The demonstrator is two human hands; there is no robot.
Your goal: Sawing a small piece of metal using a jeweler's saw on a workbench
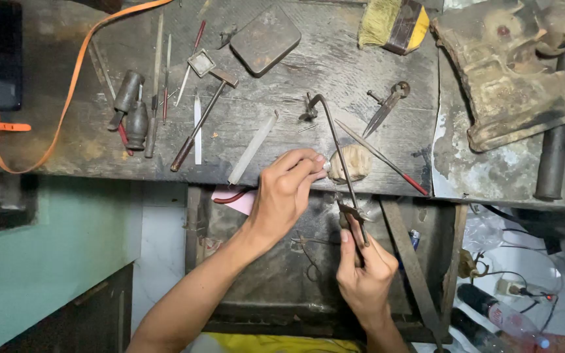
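Observation:
My left hand [287, 191] pinches a small pale workpiece [326, 167] against a worn wooden bench peg [353, 162] at the front edge of the workbench [335, 72]. My right hand [365, 273] is below the bench edge, closed on the handle of a metal saw frame [335, 140]. The frame rises past the peg and arcs over the bench top. The saw blade is too thin to make out.
On the bench lie a small hammer [205, 108], files and gravers [158, 78], a pale stick [253, 148], dividers [387, 108], a red-tipped rod [384, 158], a dark flat tin [266, 38], a brush [392, 23] and an orange strap [67, 91]. A rusty vise [511, 72] sits right.

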